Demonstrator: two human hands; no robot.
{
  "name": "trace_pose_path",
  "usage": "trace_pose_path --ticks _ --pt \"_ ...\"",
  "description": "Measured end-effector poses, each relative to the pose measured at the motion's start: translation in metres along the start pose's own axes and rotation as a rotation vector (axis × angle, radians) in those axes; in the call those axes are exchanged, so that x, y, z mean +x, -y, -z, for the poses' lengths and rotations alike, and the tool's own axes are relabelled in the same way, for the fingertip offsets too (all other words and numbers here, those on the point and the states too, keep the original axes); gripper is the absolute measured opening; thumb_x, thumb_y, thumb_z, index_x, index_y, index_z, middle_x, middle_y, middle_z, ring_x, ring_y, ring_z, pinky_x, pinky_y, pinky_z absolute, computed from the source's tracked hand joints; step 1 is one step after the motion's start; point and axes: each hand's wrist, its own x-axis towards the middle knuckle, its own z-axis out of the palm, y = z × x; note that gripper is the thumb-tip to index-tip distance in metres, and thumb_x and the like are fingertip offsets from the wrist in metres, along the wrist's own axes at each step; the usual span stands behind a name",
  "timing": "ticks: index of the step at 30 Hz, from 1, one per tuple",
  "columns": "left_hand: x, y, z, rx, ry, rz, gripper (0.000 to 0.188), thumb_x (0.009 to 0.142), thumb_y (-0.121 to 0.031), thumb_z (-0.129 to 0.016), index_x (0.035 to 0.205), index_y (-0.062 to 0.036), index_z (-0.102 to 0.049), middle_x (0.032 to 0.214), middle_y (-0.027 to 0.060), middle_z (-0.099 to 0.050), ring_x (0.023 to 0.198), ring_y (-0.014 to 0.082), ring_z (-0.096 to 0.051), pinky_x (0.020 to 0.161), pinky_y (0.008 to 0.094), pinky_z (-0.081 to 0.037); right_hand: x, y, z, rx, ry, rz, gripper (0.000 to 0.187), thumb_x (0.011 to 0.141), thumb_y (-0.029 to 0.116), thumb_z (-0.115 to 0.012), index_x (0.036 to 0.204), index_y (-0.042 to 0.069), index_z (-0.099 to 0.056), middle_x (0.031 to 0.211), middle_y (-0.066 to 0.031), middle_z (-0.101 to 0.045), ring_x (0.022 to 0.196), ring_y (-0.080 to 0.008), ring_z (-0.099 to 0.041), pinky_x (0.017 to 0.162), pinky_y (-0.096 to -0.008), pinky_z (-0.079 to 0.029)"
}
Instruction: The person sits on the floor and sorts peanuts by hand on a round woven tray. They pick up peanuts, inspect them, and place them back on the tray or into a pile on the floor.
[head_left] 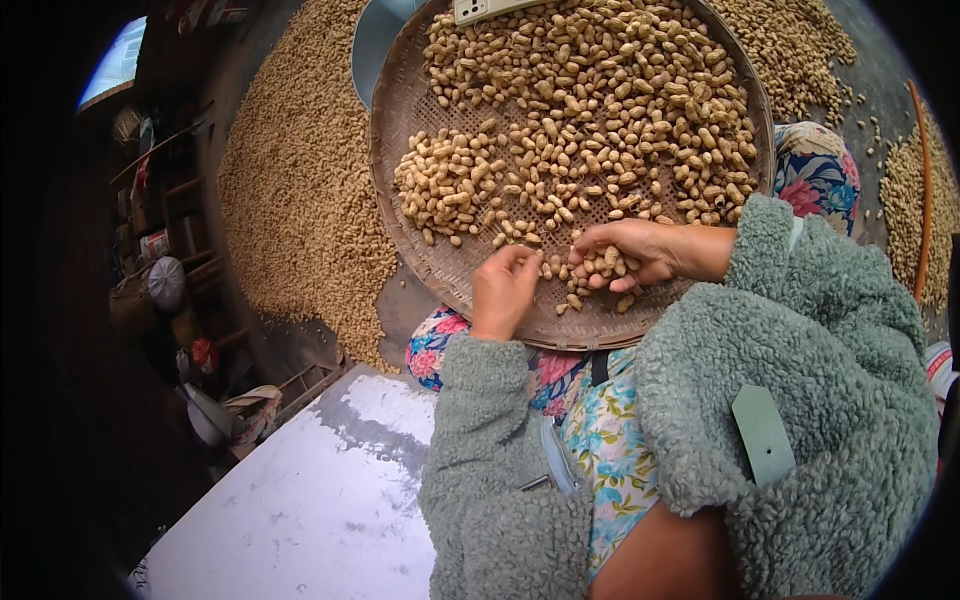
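Note:
A round woven bamboo tray (400,125) rests across my lap, with many unshelled peanuts (600,110) spread over it. My right hand (645,248) is palm up near the tray's front edge, its fingers curled round a handful of peanuts (606,264). Close beside it on the left, my left hand (505,290) has thumb and forefinger pinched together. Whatever lies between those fingertips is too small to make out. A few loose peanuts lie under and between the hands. A denser cluster of peanuts (450,180) sits at the tray's left side.
A white power strip (495,8) lies at the tray's far edge, and a blue-grey basin (372,50) stands behind its left rim. Large peanut heaps (300,200) cover the floor around. An orange hose (921,190) runs at right; a white board (310,490) lies at lower left.

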Motion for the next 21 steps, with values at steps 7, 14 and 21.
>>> trace_pose_path --ticks 7,14,21 --pt "0.035 0.02 -0.01 0.332 -0.341 -0.298 0.018 0.084 -0.012 -0.069 0.1 -0.0039 -0.069 0.068 0.0116 -0.063 0.055 0.021 -0.057 0.054 0.0324 -0.047 0.006 -0.001 0.003 -0.017 0.068 0.014 0.022 0.092 0.029 -0.056 0.102 0.01 -0.063 0.089 -0.0001 -0.07 0.072 -0.0082 -0.068 0.052 -0.0219 -0.056" --pt "-0.011 -0.017 -0.018 -0.248 0.055 -0.085 0.025 0.085 -0.016 -0.071 0.102 0.0018 -0.065 0.069 -0.0017 -0.059 0.059 0.0046 -0.048 0.052 0.0211 -0.038 0.0 0.0 -0.001 0.05 -0.038 0.036 0.019 0.092 0.028 -0.056 0.1 0.011 -0.063 0.087 0.0009 -0.069 0.07 -0.0092 -0.068 0.054 -0.0229 -0.057" --pt "0.024 0.027 -0.004 0.334 -0.451 -0.222 0.017 0.083 -0.012 -0.069 0.093 0.0018 -0.068 0.06 0.0081 -0.06 0.053 0.013 -0.055 0.05 0.0292 -0.044 0.003 -0.001 -0.001 -0.033 0.056 -0.018 0.021 0.092 0.028 -0.057 0.103 0.011 -0.063 0.087 0.0005 -0.069 0.071 -0.008 -0.067 0.05 -0.0226 -0.055"
